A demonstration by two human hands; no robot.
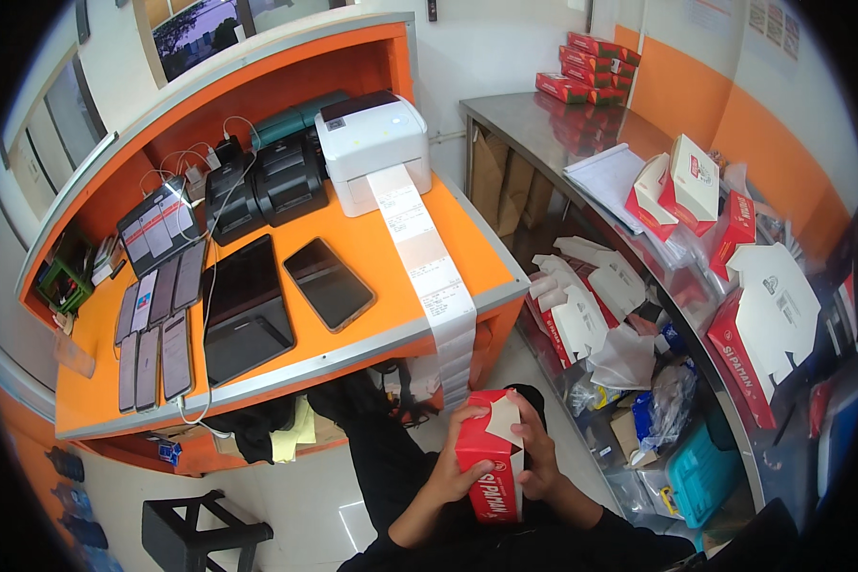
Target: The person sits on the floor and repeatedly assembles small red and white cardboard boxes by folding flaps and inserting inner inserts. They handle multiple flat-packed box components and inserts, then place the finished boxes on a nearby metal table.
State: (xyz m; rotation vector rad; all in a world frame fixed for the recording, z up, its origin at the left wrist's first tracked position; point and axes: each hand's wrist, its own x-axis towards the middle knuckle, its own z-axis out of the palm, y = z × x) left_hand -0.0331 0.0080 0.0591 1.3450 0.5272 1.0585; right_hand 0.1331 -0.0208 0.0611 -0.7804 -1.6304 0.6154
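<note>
Over my lap I hold a small red and white cardboard food box [491,467] between both hands. My left hand [459,469] grips its left side, thumb lying across the red front face. My right hand [537,458] wraps the right side, with fingers at the white top flap. The box stands roughly upright, its top tilted toward the desk. Just beyond my hands, a long strip of printed labels [435,286] hangs over the desk edge from a white label printer [374,143].
The orange desk [381,250] carries several phones [176,355], tablets [243,296] and black printers [291,181]. At right, a metal counter [514,112] bears opened red-white boxes [767,310] and stacked folded boxes [591,69]. Shelves below hold more boxes and a teal bin [705,472]. A black stool [200,529] stands lower left.
</note>
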